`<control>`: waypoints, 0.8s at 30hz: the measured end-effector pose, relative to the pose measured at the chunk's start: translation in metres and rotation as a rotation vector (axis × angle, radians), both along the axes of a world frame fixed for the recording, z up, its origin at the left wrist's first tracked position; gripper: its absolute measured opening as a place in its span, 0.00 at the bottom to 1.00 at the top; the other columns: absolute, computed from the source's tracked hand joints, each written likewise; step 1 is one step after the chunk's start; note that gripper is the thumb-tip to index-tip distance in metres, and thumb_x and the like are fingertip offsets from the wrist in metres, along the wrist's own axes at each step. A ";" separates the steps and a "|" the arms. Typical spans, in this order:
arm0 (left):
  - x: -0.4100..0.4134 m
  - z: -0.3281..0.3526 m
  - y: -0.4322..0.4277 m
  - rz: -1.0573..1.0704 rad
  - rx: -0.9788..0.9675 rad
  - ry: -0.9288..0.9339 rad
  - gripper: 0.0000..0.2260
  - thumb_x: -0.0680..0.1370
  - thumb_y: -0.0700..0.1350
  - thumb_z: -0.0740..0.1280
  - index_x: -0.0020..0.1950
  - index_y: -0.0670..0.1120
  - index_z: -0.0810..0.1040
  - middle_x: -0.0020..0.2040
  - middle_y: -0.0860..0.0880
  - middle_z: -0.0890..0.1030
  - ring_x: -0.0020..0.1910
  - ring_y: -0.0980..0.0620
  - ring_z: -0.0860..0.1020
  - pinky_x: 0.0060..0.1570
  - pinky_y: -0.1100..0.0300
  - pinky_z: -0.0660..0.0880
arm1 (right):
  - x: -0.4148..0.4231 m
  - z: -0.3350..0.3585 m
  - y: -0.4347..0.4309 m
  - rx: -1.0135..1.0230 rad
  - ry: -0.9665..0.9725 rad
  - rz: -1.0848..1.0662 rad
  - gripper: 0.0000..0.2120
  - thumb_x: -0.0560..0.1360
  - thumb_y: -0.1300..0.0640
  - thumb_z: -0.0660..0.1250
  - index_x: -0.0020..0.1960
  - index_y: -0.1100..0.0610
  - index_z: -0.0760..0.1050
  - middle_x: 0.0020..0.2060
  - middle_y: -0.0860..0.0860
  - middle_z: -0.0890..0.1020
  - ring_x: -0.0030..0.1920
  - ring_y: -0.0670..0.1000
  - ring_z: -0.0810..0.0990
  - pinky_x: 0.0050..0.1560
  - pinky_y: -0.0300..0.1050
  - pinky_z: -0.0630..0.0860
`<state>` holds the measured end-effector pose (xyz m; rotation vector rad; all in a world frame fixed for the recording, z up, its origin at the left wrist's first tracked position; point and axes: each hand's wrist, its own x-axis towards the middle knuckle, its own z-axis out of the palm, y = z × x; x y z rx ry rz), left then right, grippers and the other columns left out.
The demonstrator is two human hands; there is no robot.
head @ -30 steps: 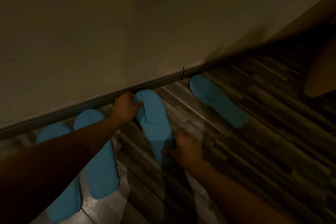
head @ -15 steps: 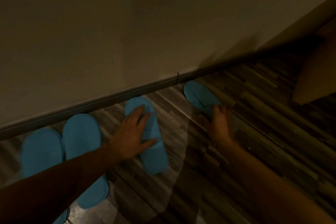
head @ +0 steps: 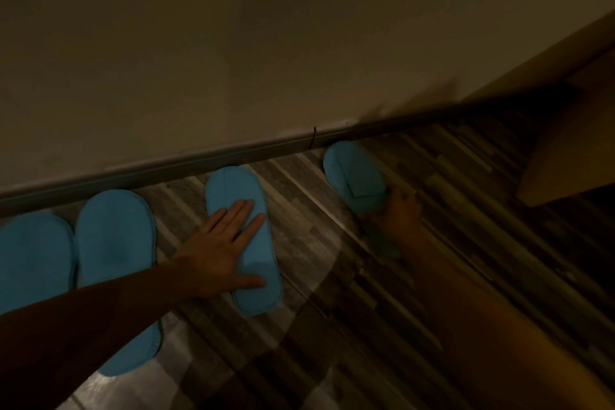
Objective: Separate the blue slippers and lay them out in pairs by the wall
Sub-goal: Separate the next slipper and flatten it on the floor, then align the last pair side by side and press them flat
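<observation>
- Head view, dim light. Count: four blue slippers, two hands, one wall (head: 233, 43), one skirting board (head: 166, 168), one striped wood-pattern floor (head: 332, 326).
- Slipper 1 (head: 30, 260): far left, cut by the frame edge, toe toward the skirting board.
- Slipper 2 (head: 116, 260): just beside slipper 1, sides touching or nearly so, toe near the skirting board; its heel end is partly covered by the left forearm. These two lie side by side as one pair.
- Slipper 3 (head: 233, 190): apart from slipper 2 with bare floor between, toe close to the skirting board, heel angled slightly to the right.
- Slipper 4 (head: 352, 173): well apart from slipper 3, toe just at the skirting board, upper band visible; heel end hidden under the right hand, blurred.
- Left hand (head: 219, 256): flat on slipper 3, palm down, fingers (head: 239, 216) spread wide and laid across its middle, thumb pointing toward the heel. Nothing gripped.
- Right hand (head: 399, 213): on the heel part of slipper 4, dark and blurred; fingers look curled around the slipper's edge, but whether they truly clasp it, cannot tell.
- One light-brown furniture panel (head: 572, 150) at the right edge, standing on the floor, apart from slipper 4.
</observation>
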<state>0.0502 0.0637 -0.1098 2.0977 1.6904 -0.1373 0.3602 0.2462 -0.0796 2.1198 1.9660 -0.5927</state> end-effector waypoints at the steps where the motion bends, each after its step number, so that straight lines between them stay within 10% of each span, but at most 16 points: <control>1: 0.000 0.000 0.000 0.002 -0.010 0.000 0.53 0.67 0.82 0.48 0.77 0.54 0.28 0.78 0.48 0.26 0.77 0.49 0.27 0.75 0.49 0.32 | -0.001 -0.001 -0.005 0.010 0.077 -0.006 0.44 0.68 0.37 0.72 0.75 0.56 0.60 0.71 0.62 0.67 0.69 0.63 0.68 0.68 0.56 0.66; 4: 0.001 -0.002 0.000 0.013 0.006 -0.004 0.53 0.67 0.83 0.47 0.78 0.54 0.29 0.78 0.48 0.27 0.77 0.49 0.28 0.76 0.48 0.33 | -0.010 -0.005 -0.031 0.065 0.400 -0.123 0.47 0.64 0.33 0.74 0.73 0.57 0.63 0.68 0.58 0.73 0.65 0.59 0.75 0.63 0.55 0.74; 8: 0.001 -0.003 -0.001 0.007 0.017 0.010 0.52 0.67 0.83 0.47 0.78 0.54 0.29 0.79 0.47 0.28 0.77 0.48 0.28 0.76 0.48 0.33 | -0.046 0.001 -0.070 -0.044 0.676 -0.310 0.41 0.69 0.53 0.77 0.74 0.56 0.60 0.71 0.55 0.70 0.70 0.57 0.71 0.67 0.52 0.71; 19: 0.002 -0.002 -0.001 0.003 0.009 0.034 0.53 0.67 0.83 0.46 0.78 0.53 0.28 0.79 0.47 0.27 0.77 0.49 0.28 0.78 0.48 0.35 | -0.092 -0.015 -0.107 -0.028 0.549 -0.122 0.41 0.70 0.52 0.76 0.76 0.53 0.57 0.73 0.54 0.61 0.72 0.56 0.64 0.73 0.60 0.66; 24: 0.002 -0.003 -0.002 0.010 0.005 0.035 0.53 0.67 0.82 0.47 0.78 0.52 0.29 0.79 0.46 0.27 0.78 0.48 0.28 0.79 0.46 0.38 | -0.090 -0.010 -0.109 0.085 0.218 0.134 0.43 0.70 0.32 0.67 0.75 0.53 0.57 0.70 0.56 0.65 0.70 0.58 0.65 0.71 0.59 0.65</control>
